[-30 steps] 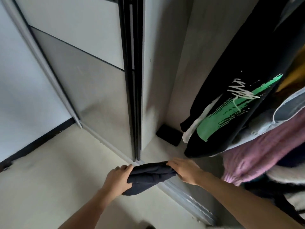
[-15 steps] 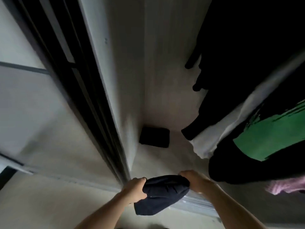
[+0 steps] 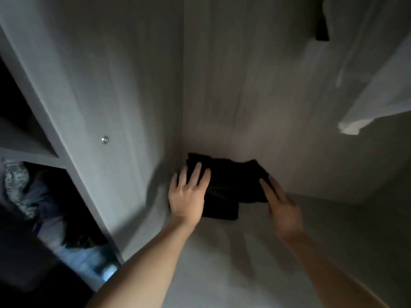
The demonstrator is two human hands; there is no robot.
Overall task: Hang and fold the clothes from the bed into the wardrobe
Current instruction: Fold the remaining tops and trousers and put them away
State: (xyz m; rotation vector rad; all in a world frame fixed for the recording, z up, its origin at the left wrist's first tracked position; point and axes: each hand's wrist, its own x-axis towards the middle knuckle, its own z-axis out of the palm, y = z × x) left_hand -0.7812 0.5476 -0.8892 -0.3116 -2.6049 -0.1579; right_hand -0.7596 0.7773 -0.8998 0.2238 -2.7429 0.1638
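The dark folded garment (image 3: 231, 181) lies on the wardrobe floor (image 3: 222, 263), pushed into the back left corner. Its far edge is just beside the back wall (image 3: 244, 85) and its left edge is close to the side panel (image 3: 124, 107). It is too dark to tell whether it is one piece or a small pile; a lower flap juts toward the camera past the rest.

Pale floor shows in front of the garment, between the two forearms, and runs on to the right along the back wall. The side panel rises steeply on the left and carries a small metal fitting (image 3: 105, 139) partway up. Beyond its front edge are shelves (image 3: 29, 152). The lower one holds crumpled clothes (image 3: 20, 185), patterned and light blue, blurred in this view. At the upper right a white hanging garment (image 3: 367, 85) comes down with its hem above the floor, well apart from both hands. A dark hanging piece (image 3: 321, 25) shows above it.

The left grip (image 3: 186, 196) is spread flat, fingers straight and slightly fanned. Its fingertips rest on the left end of the dark folded garment, and the palm sits over the floor beside it. The right grip (image 3: 282, 207) is blurred, but its fingers reach out straight and touch the right end of the garment. Neither grip curls round the cloth. Both lie open against it, one at each end, with the middle of the garment showing between them.
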